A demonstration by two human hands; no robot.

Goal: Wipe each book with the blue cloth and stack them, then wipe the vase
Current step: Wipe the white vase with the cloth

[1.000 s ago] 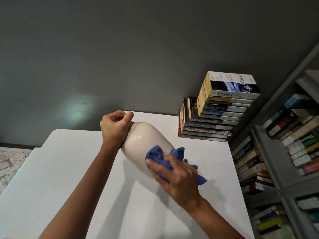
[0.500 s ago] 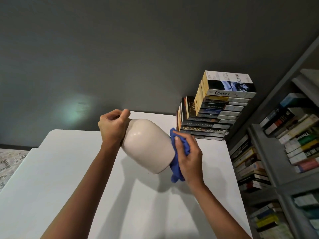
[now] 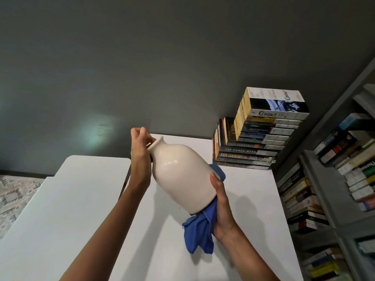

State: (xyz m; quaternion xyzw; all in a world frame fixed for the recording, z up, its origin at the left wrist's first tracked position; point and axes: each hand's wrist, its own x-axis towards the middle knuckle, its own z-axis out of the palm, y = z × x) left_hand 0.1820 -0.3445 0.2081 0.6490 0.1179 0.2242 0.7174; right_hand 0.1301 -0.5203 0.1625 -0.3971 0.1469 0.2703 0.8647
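Biggest thing here is the dark grey wall [image 3: 182, 57] filling the whole top half. Below it is a white table [image 3: 60, 209], and off to the right stands a grey bookshelf [image 3: 320, 191] crammed with paperbacks. A bit of patterned rug [image 3: 14, 195] peeks in at the far left edge. At the back right corner of the table, up against the wall, sits the stack of books [image 3: 261, 136]. They lie flat with spines facing out and "Contact" on top, plus a few more standing upright just left of the pile. Then there's the cream vase [image 3: 180, 175], held up over the middle of the table and tilted, mouth pointing up-left and base down-right. It looks lifted clear of the tabletop, with its shadow falling underneath. The blue cloth [image 3: 199, 234] is bunched around the base and far side of the vase. One bit pokes out by the upper right of the body and the rest dangles below. The right hand [image 3: 221, 207] clamps that cloth against the lower body, thumb pressed on the bare glaze in front and fingers hidden behind. The left hand [image 3: 140, 157] has the neck, palm against it and fingers curled up by the lip, though how far they wrap round is hidden.
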